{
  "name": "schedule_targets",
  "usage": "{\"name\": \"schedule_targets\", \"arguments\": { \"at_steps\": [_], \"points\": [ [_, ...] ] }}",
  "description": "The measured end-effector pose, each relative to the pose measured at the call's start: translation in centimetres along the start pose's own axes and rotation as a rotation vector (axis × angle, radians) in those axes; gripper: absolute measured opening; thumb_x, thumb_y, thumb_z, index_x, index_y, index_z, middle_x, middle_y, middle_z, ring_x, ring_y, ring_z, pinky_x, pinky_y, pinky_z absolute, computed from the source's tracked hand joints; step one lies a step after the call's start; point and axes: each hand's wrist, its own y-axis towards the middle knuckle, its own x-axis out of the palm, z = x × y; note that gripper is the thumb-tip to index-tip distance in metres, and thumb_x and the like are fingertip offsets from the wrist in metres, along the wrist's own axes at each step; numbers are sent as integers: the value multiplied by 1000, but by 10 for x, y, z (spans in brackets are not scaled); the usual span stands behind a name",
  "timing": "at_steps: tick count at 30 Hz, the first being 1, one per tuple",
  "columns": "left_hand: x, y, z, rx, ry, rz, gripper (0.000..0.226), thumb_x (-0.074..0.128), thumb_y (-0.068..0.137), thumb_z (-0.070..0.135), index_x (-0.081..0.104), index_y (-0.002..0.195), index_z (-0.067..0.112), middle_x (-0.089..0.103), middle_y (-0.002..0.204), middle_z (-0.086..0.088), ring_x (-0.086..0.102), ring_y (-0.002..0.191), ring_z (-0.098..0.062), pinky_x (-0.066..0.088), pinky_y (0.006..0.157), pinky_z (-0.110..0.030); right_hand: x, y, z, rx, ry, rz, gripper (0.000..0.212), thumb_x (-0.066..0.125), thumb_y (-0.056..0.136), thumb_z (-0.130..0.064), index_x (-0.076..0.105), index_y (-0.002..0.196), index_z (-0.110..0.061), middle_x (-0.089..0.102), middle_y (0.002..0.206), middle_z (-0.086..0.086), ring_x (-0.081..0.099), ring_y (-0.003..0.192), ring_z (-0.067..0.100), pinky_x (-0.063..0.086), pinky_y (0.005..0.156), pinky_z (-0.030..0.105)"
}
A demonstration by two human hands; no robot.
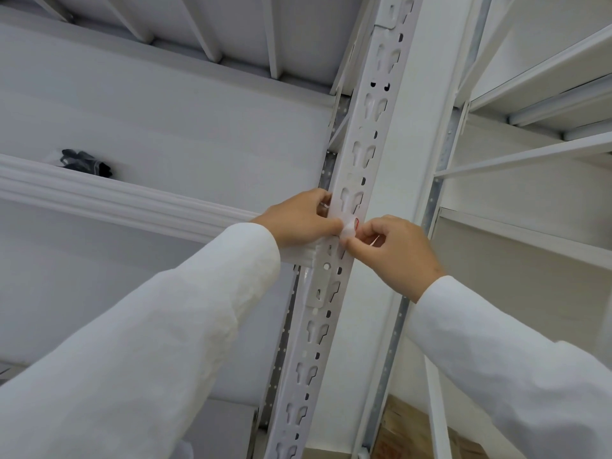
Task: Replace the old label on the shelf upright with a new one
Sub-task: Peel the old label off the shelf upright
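Note:
A white slotted shelf upright point(359, 150) runs from top to bottom through the middle of the head view. A small white label with red print point(351, 226) sits on its front face, curled away from the metal. My left hand point(299, 220) grips the upright's left edge, its thumb pressed beside the label. My right hand point(394, 251) pinches the label's lower edge between thumb and forefinger. Both arms wear white sleeves. Most of the label's print is hidden by my fingers.
A white shelf beam point(126, 200) meets the upright from the left. A pair of dark gloves point(86, 162) lies on that shelf. More white shelving point(536, 94) stands to the right. A wooden surface point(417, 432) shows at the bottom.

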Motion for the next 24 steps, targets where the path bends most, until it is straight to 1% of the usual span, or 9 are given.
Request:
{"name": "schedule_targets", "arguments": {
  "at_steps": [2,5,8,10,14,16,19,21,24],
  "points": [
    [0,0,0,3,-3,2,60,58,59,52,54,115,31,69,111,9,65,106,-16,45,102,-43,2,0,-1,-9,-13,3,27,59,83,-43,65,65,-24,58,71,-10,52,64,6,39,59,24],
    [0,0,0,6,-3,3,69,56,51,58,54,115,31,70,110,9,65,106,-16,45,102,-42,1,2,-4,0,5,-7,23,60,84,-36,66,67,-23,56,70,-12,50,62,4,36,56,21],
    [1,0,0,11,0,7,68,59,57,56,54,120,28,69,112,8,64,107,-17,45,102,-43,2,4,-5,6,16,-13,23,59,85,-35,68,73,-17,55,70,-11,50,62,5,36,55,21],
    [1,0,0,10,7,10,65,60,61,55,54,121,29,69,113,9,64,107,-16,45,102,-43,2,4,-5,17,43,-18,27,57,86,-36,67,73,-14,55,66,-9,48,59,7,35,54,22],
    [0,-1,1,4,11,14,62,58,62,53,53,119,29,69,112,9,64,106,-16,45,102,-42,1,3,-5,32,108,-35,32,56,86,-38,66,72,-11,52,58,-8,44,53,9,37,54,23],
    [1,-2,1,-2,13,13,61,58,62,53,53,118,30,69,111,9,64,106,-16,45,102,-42,0,2,-4,27,100,-31,31,56,86,-39,66,71,-13,54,60,-8,46,55,9,38,55,23],
    [1,-3,2,-3,18,11,55,59,63,55,53,113,33,69,109,11,65,105,-15,45,101,-42,-3,2,-4,11,59,-10,26,58,85,-37,61,65,-21,55,67,-11,49,60,6,36,57,22],
    [0,-4,3,5,15,8,62,60,60,60,54,115,32,69,110,11,65,105,-14,45,101,-42,-5,2,-5,-4,52,3,25,59,84,-37,60,64,-23,55,68,-12,50,63,5,37,59,23],
    [0,-6,5,11,13,8,69,59,55,63,54,116,31,68,111,10,64,106,-15,45,101,-42,-3,0,-3,-24,14,-2,26,62,80,-41,62,67,-19,56,71,-9,53,68,10,43,63,27]
  ]
}}
